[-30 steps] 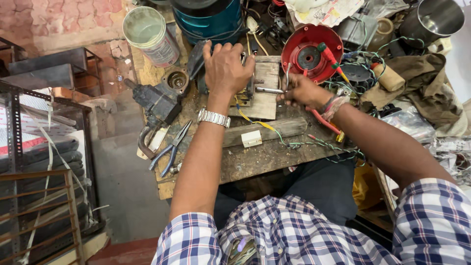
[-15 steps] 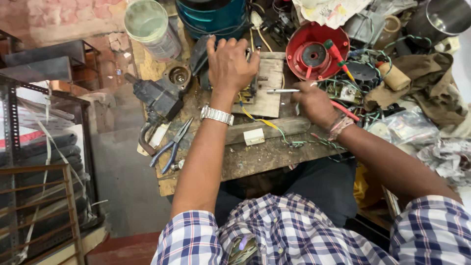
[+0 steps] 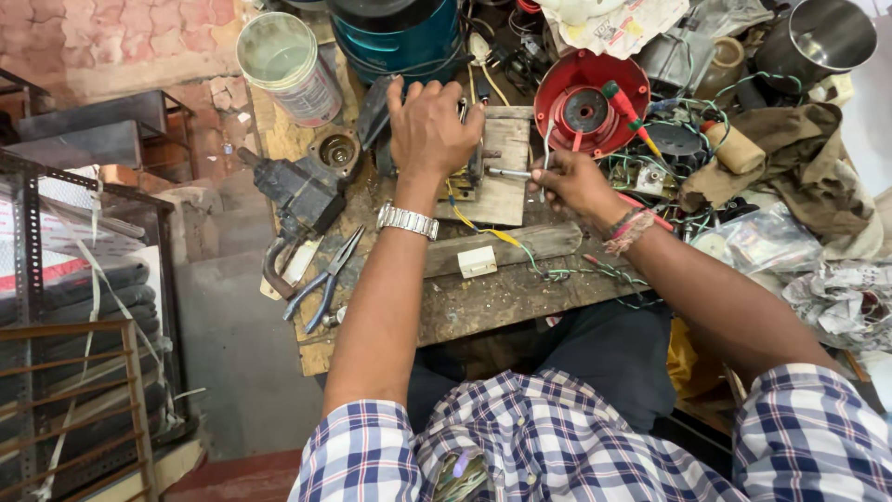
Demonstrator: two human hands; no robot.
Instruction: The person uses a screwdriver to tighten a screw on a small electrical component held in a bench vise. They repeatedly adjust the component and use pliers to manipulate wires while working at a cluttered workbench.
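A small part with yellow wires (image 3: 462, 186) lies on a pale wooden block (image 3: 502, 177) in the middle of the cluttered workbench (image 3: 483, 297), mostly hidden under the left hand (image 3: 429, 125), which presses down on it with fingers spread flat. The right hand (image 3: 571, 181) pinches a thin metal tool (image 3: 511, 173), probably a screwdriver, its tip pointing left towards the covered part. Just beyond the right hand sits a red round housing (image 3: 557, 88). Blue-handled pliers (image 3: 325, 279) lie near the bench's left edge, beside a dark vise (image 3: 297, 191).
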